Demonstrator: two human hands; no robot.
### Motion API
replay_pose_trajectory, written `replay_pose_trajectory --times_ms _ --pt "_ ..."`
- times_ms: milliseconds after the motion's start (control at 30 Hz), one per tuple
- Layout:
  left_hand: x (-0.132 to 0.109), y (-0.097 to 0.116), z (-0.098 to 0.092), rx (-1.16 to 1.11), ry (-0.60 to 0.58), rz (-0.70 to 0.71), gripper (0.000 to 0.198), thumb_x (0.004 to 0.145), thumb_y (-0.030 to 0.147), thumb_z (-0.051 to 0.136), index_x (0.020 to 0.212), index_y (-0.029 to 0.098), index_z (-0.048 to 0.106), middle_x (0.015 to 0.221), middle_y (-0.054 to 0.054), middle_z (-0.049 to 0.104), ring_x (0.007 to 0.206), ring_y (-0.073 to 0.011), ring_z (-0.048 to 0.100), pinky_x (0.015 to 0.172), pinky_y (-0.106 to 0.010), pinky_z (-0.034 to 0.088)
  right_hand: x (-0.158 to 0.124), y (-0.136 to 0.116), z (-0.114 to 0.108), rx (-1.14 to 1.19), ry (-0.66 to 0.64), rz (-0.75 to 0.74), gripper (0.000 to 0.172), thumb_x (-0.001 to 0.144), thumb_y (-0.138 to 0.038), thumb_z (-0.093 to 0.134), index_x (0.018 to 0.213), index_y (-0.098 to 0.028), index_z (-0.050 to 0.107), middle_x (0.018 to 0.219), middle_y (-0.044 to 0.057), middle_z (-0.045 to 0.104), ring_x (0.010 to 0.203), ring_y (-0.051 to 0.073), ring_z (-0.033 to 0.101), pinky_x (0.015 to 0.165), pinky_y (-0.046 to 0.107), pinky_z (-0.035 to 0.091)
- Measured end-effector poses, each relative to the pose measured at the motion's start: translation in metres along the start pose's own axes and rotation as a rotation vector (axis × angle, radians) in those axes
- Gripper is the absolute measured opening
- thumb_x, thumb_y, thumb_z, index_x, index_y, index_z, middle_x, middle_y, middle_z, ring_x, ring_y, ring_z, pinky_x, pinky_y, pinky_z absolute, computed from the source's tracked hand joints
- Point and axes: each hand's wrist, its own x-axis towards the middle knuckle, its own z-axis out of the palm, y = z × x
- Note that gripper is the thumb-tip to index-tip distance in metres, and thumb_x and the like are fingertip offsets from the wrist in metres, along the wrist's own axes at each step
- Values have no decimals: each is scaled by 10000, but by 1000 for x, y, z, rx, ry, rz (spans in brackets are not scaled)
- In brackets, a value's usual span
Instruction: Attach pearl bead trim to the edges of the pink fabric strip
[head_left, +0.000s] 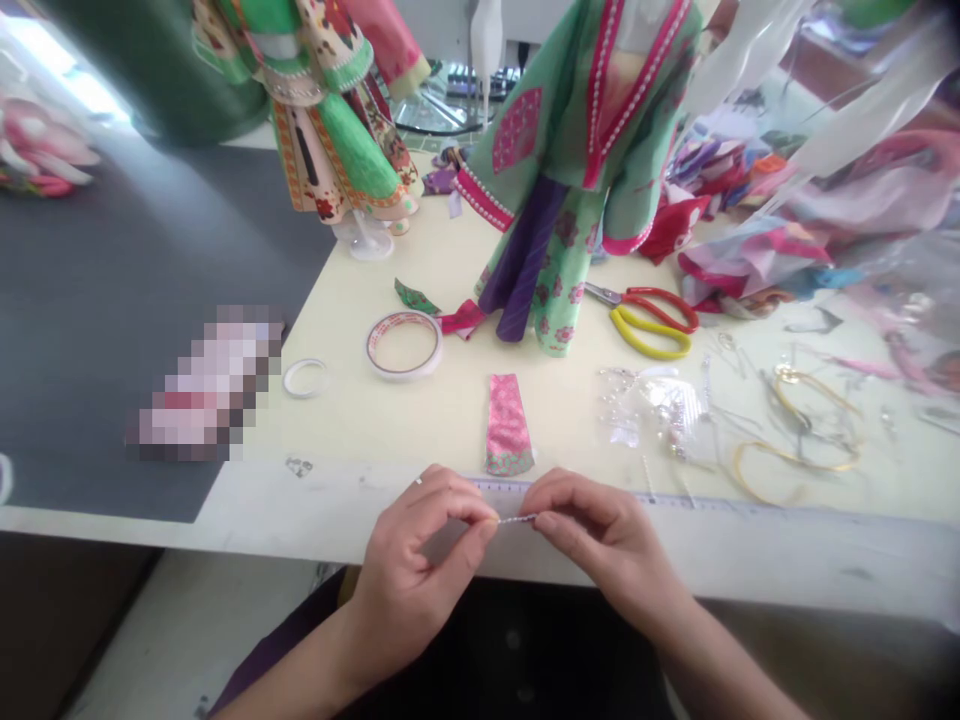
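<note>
My left hand (pixel 416 570) and my right hand (pixel 600 545) pinch opposite ends of a short beaded strand (pixel 517 519) above the front edge of the cream table (pixel 352 425). The beads are tiny and pale. A metal ruler (pixel 499 487) lies just beyond my fingers, partly hidden by them. Farther on, a narrow pink-and-green patterned fabric strip (pixel 508 425) lies flat, not touching either hand. Both hands are apart from each other, joined only by the strand.
Scissors with red and yellow handles (pixel 649 322), a tape roll (pixel 403 345), and a bag of beads (pixel 652 405) lie ahead. Gold wire (pixel 787 450) lies to the right. Dressed figures in green robes (pixel 577 130) stand at the back. A grey cutting mat (pixel 127 300) covers the left.
</note>
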Motion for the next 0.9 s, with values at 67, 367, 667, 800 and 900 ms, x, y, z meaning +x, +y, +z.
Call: replay_pose_trajectory --times_ms 67,367,667,800,900 --pt "0 -1 0 6 2 0 115 827 71 547 801 166 607 755 -18 586 728 -126 557 659 -265 471 0 0 1 -23 18 -22 111 878 -252 563 820 -196 638 799 21 623 743 146 582 677 277 460" --pt "8 -10 11 368 73 16 104 857 133 523 794 184 588 765 -21 606 749 -164 533 726 -341 417 7 2 4 -396 153 -136 156 877 -175 495 732 -190 550 694 1 548 661 132 526 611 265 420" --pt "19 -18 16 637 32 53 141 867 155 493 752 169 573 725 -22 589 726 -177 491 770 -379 355 22 5 5 -764 195 -116 160 838 -171 479 684 -186 521 644 10 511 613 140 485 542 261 356" --pt "18 -19 17 661 10 59 151 869 156 483 751 169 577 719 -26 585 723 -180 483 763 -378 351 24 4 4 -817 198 -127 159 832 -176 477 679 -183 519 636 8 516 586 131 481 536 262 355" --pt "19 -20 16 674 -6 67 153 873 160 476 764 172 584 725 -28 589 726 -183 480 764 -379 348 24 3 4 -846 188 -141 162 833 -176 472 681 -180 528 634 12 515 574 129 478 526 261 353"
